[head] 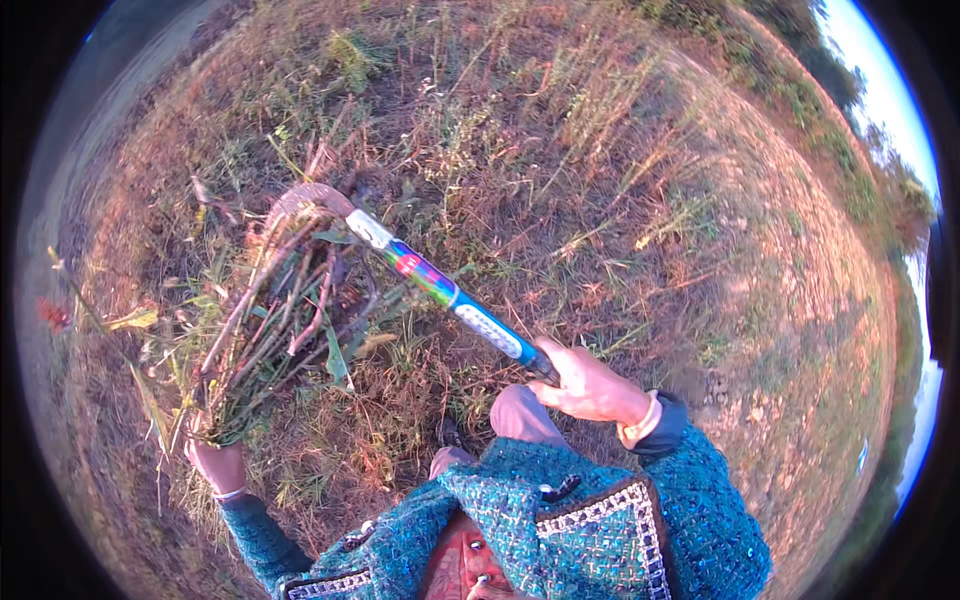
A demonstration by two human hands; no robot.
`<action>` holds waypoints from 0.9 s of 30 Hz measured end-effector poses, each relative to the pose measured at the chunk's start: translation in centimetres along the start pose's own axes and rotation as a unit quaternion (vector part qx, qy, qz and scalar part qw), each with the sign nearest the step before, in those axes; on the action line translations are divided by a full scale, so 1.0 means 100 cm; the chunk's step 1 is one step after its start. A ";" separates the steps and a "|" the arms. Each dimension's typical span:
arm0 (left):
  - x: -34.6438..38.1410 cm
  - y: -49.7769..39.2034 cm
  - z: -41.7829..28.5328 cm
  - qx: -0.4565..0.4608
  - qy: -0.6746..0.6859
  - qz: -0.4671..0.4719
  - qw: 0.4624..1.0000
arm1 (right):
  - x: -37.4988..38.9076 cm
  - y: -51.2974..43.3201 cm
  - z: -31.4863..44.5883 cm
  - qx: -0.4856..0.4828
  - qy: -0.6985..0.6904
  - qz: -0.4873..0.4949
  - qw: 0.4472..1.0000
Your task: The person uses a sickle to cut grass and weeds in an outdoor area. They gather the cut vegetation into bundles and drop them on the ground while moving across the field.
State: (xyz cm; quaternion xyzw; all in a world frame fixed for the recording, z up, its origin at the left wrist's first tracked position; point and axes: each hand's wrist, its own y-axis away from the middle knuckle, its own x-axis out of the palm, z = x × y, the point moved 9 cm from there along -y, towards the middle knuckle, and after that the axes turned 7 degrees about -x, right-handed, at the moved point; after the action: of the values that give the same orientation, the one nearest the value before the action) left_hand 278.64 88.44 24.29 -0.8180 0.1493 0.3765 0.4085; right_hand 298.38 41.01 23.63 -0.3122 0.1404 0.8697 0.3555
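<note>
My right hand (589, 382) grips the dark end of a sickle's blue handle (491, 330), which bears printed stickers. From the handle's far end the curved sickle blade (311, 196) bends to the left, at the upper end of a bundle of cut stalks (274, 322). My left hand (216, 457) is closed around the lower end of that bundle, at the lower left. The stalks are brown and green, with a few leaves hanging off them. Part of the blade and its tip are hidden among the stalks.
Dry weeds and grass (480, 150) cover the ground ahead. A paler, stony strip (810, 300) runs along the right, with green bushes (840, 157) beyond it. My knee (525, 416) is just below the sickle handle. A yellow leaf (135, 319) sticks out left of the bundle.
</note>
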 end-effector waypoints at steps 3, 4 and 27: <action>0.008 -0.072 -0.004 -0.043 0.047 0.034 0.997 | 0.046 -0.031 -0.012 -0.024 -0.218 -0.057 0.974; 0.016 -0.091 -0.015 -0.018 -0.026 0.037 0.999 | 0.055 -0.038 -0.017 -0.030 -0.216 -0.094 0.971; 0.298 -0.069 -0.349 0.486 -0.117 0.316 0.807 | 0.144 0.040 -0.128 0.295 -0.587 -0.297 0.693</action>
State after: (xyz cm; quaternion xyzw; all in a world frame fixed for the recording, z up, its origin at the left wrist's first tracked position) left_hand 319.70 67.33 19.54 -0.3703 0.5137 0.4558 0.6255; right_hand 293.27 39.85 4.62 0.3575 0.0525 0.6386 0.6794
